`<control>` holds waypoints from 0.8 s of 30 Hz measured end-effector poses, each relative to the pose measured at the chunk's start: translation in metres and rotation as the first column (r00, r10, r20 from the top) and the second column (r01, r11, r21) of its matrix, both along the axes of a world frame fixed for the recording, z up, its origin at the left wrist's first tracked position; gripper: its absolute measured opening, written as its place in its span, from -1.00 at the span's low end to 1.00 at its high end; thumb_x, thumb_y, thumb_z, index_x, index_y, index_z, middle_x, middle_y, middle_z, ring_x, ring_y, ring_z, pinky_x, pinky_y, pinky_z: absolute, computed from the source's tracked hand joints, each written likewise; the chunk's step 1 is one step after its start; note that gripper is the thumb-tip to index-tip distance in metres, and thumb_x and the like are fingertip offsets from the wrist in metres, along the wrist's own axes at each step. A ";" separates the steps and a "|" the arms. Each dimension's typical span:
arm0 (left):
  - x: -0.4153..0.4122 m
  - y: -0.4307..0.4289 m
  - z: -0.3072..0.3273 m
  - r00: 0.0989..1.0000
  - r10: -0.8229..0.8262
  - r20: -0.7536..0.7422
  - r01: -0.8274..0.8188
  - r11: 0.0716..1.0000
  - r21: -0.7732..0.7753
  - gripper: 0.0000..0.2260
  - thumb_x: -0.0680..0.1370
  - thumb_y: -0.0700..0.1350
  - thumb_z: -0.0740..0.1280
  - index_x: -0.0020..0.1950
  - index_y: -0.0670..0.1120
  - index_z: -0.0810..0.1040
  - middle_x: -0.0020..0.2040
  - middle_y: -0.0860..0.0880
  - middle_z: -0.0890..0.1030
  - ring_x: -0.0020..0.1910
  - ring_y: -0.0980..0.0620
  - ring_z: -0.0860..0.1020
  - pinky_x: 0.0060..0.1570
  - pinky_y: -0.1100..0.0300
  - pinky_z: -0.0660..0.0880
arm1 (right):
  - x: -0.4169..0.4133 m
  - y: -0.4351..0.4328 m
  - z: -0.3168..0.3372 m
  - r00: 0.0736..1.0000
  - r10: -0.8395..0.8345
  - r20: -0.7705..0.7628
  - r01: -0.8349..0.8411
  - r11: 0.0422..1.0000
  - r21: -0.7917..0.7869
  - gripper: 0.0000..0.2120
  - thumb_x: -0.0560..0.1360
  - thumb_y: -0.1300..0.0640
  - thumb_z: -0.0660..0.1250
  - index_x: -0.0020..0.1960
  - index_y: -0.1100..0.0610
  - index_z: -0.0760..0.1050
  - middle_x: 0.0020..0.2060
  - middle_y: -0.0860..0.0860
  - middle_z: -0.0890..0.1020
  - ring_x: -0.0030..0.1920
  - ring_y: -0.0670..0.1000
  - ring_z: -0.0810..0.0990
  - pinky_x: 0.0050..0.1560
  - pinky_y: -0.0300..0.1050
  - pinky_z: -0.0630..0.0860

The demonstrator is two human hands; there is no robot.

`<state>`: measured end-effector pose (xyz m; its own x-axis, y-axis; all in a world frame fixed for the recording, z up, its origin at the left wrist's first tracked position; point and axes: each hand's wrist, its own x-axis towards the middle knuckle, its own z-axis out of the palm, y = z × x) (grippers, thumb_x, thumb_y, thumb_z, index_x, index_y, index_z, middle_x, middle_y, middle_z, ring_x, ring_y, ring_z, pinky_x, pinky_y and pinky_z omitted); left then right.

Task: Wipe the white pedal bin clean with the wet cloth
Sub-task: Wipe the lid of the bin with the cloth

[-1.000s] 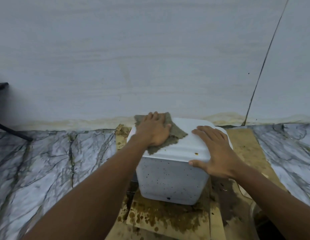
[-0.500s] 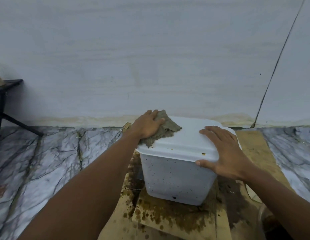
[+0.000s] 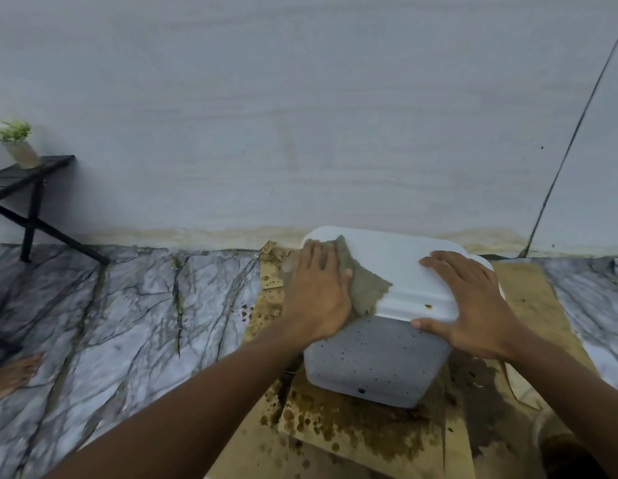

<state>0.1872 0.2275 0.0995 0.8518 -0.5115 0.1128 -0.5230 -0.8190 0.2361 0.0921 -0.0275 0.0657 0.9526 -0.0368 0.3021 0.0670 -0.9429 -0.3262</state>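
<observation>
Fingers [image 3: 321,261] flat, left hand [image 3: 316,295] drags the wet cloth [image 3: 368,290] down to the lid's [image 3: 397,264] 8 o'clock edge. Flat right hand [image 3: 473,305] steadies the pedal bin [image 3: 376,361], whose front is still speckled.

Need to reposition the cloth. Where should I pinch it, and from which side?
Pinch the cloth by the pointed corner sticking out right of the left hand, coming from the right across the lid. That corner lies flat and uncovered; the rest is under the palm.
</observation>
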 end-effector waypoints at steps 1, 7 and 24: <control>0.002 -0.007 0.001 0.998 -0.064 0.002 0.064 0.998 0.018 -0.43 0.71 0.14 -0.17 0.64 -0.14 -0.05 0.65 -0.14 -0.03 0.63 -0.08 -0.16 0.59 -0.02 -0.19 | 0.000 0.000 0.000 1.000 -0.001 0.002 0.001 1.000 0.000 -0.06 0.28 -0.58 0.19 0.52 -0.10 0.22 0.52 -0.06 0.27 0.54 0.06 0.18 0.52 0.13 0.04; 0.067 -0.040 0.024 0.975 -0.159 -0.156 0.167 0.985 0.041 -0.44 0.71 0.16 -0.04 0.64 -0.09 0.08 0.64 -0.14 0.07 0.63 -0.07 -0.03 0.59 -0.03 -0.04 | 0.004 0.000 -0.001 1.000 -0.002 -0.004 0.002 1.000 -0.006 -0.05 0.29 -0.58 0.19 0.53 -0.11 0.20 0.54 -0.07 0.24 0.56 0.04 0.13 0.53 0.06 -0.02; 0.021 0.002 0.000 0.989 0.114 -0.099 -0.131 0.975 -0.182 -0.35 0.68 0.24 -0.06 0.65 -0.11 -0.04 0.65 -0.13 0.02 0.62 -0.13 0.01 0.58 -0.04 0.00 | -0.001 0.003 0.005 0.998 0.000 -0.056 0.001 1.000 0.017 -0.06 0.27 -0.56 0.20 0.53 -0.16 0.14 0.55 -0.10 0.18 0.57 0.00 0.07 0.55 0.05 -0.05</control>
<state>0.2083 0.2291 0.0992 0.9175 -0.3797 0.1189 -0.3921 -0.8122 0.4320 0.0911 -0.0249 0.0705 0.9679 -0.0419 0.2480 0.0480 -0.9371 -0.3458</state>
